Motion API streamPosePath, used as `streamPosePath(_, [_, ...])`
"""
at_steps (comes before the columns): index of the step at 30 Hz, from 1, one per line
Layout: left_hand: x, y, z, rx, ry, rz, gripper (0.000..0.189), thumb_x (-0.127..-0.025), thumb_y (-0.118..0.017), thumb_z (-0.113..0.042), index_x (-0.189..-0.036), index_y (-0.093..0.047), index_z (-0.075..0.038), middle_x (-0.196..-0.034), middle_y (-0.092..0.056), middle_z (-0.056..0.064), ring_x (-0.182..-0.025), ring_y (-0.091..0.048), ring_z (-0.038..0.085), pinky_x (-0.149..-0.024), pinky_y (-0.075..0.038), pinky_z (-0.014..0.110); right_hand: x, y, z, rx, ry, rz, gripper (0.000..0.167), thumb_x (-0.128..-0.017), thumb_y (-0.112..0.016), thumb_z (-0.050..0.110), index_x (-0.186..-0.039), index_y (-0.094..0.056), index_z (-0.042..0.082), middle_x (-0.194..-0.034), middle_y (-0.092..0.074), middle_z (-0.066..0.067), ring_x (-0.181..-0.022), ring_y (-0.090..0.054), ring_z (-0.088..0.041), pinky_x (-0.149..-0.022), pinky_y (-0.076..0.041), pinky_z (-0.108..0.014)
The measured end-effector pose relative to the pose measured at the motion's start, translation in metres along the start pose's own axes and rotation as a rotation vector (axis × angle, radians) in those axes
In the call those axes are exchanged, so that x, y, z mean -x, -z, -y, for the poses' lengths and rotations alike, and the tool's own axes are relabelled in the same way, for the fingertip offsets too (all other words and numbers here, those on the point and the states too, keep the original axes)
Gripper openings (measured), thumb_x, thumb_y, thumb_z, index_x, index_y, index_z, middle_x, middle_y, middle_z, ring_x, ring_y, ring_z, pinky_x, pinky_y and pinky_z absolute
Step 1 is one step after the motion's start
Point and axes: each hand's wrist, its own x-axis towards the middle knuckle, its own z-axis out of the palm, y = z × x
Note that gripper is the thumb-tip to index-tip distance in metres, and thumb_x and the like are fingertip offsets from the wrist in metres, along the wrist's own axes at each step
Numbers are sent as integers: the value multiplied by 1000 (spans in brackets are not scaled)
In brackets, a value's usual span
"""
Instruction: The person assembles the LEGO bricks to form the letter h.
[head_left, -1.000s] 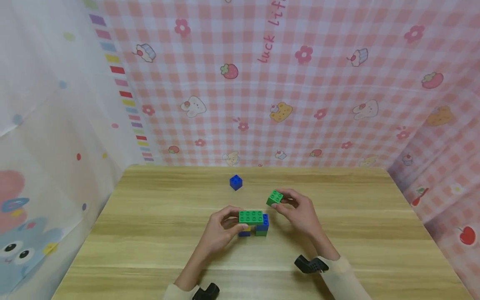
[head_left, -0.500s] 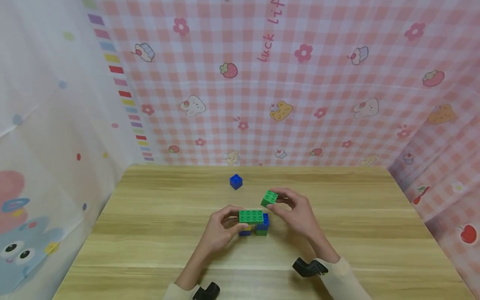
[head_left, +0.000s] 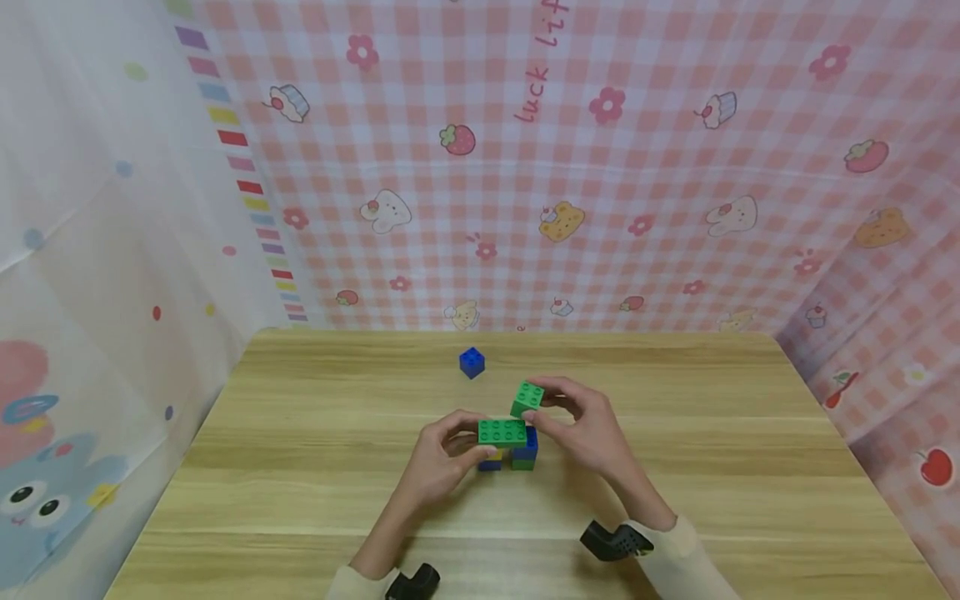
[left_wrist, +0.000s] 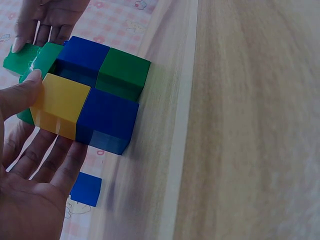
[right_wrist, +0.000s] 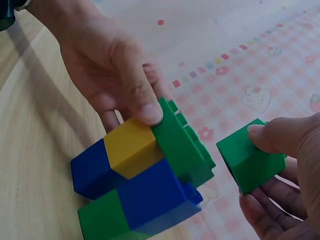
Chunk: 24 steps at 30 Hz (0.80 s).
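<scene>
In the head view my left hand [head_left: 442, 458] grips a built block structure standing on the table, thumb on the near side, fingers behind. Its top is a long green block [head_left: 501, 432] bridging two columns. One column has a yellow block [left_wrist: 60, 104] over a blue block [left_wrist: 107, 120]; the other has a blue block [right_wrist: 155, 197] over a green block [right_wrist: 107, 215]. Studs of that upper blue block show beyond the long block's right end. My right hand [head_left: 585, 421] pinches a small square green block [head_left: 527, 399] just above and behind the structure, apart from it in the right wrist view.
A loose blue block [head_left: 472, 363] sits on the wooden table [head_left: 337, 400] behind the structure. Patterned cloth [head_left: 465, 183] hangs along the table's back edge and at both sides. Each wrist carries a black camera [head_left: 617, 541].
My right hand has moved left with the small green block, bringing it close over the structure's right end. The left hand and the structure have stayed in place.
</scene>
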Motion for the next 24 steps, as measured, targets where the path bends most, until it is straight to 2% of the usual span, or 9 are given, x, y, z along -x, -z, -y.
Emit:
streamPosePath(4, [0,0,0,4,-3,5,35,-87,-81,-8,-120,-71,-14,-123,-69,9,-117,-68,26,-101,-57,27,0,-4,3,2,27,24,38,-90,-80,15,-127,-70,16,-119,-73,-3,-106,-66,-19,-102,-57,-42])
streamPosePath(14, [1,1,-1,13,-12,14,35,-88,-81,-8,-121,-70,-13,-123,-70,10,-117,-68,27,-103,-56,27,-1,-13,11,11,82,87,39,-91,-79,18,-129,-69,16,-119,-73,-3,-106,-68,-21,-103,-56,-48])
streamPosePath(20, [1,1,0,3,-41,22,34,-89,-81,-12,-121,-70,-12,-122,-70,10,-117,-68,26,-103,-56,28,-2,-18,14,26,80,119,41,-91,-80,19,-130,-69,16,-116,-73,-3,-106,-68,-26,-104,-55,-51])
streamPosePath(24, [1,2,1,4,-49,24,34,-88,-81,-13,-121,-70,-14,-122,-70,9,-117,-69,24,-103,-56,29,-3,-20,16,30,63,125,39,-91,-80,20,-129,-70,18,-116,-73,-3,-107,-68,-23,-104,-55,-49])
